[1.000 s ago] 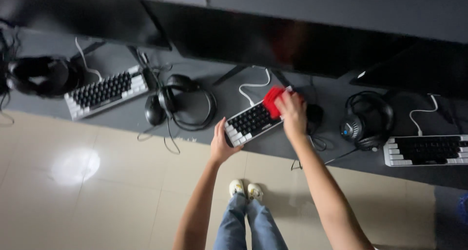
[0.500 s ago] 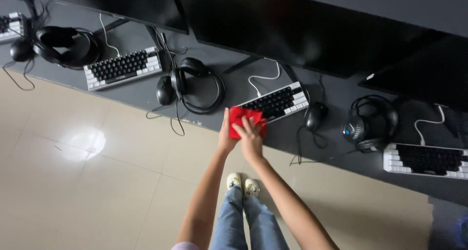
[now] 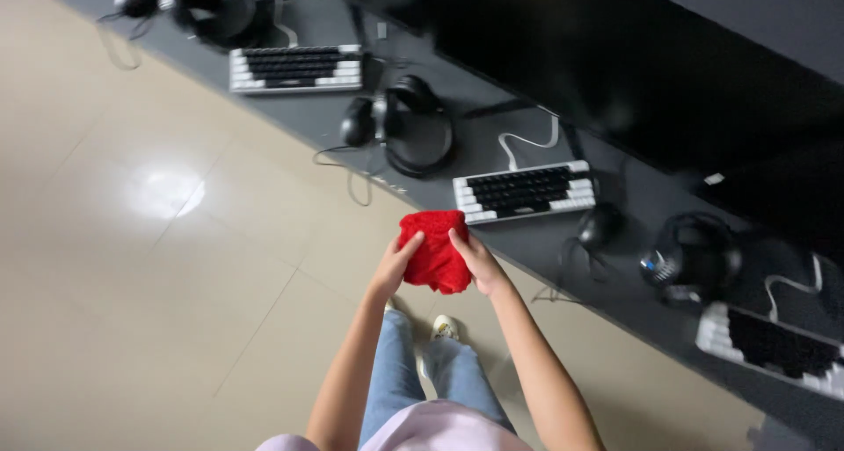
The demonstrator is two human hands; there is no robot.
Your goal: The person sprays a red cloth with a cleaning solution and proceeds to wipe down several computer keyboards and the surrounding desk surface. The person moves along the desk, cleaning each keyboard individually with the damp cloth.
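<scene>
A: Both hands up in front of the body, out over the tiled floor point(image 3: 158, 266), just short of the table's near edge. Left hand point(image 3: 393, 271) clamped on the left side of a red cloth point(image 3: 433, 250), thumb across the front.

B: Right hand point(image 3: 475, 259) gripping the other side, fingers curled round the edge. Cloth bunched between the two, hanging clear of the dark table point(image 3: 633, 266), touching nothing else.

A: Directly beyond the cloth, near the table's front edge: a black-and-white keyboard point(image 3: 523, 190), white cable point(image 3: 526, 141) looping off its back.

B: Just right of that keyboard, a black mouse point(image 3: 600, 226). Further right, a black headset point(image 3: 694, 256) lying flat, then another keyboard point(image 3: 778, 345) towards the right end.

A: Left of the middle keyboard, a second headset point(image 3: 415, 130) with another mouse point(image 3: 357, 122) right beside it, cords dangling over the front edge.

B: Far left end: a third keyboard point(image 3: 295, 68), one more headset point(image 3: 209, 4) behind it. Dark monitors point(image 3: 615, 73) along the back edge.

A: Down below: blue jeans point(image 3: 413, 381), a light shoe point(image 3: 444, 328) on the tiles.
</scene>
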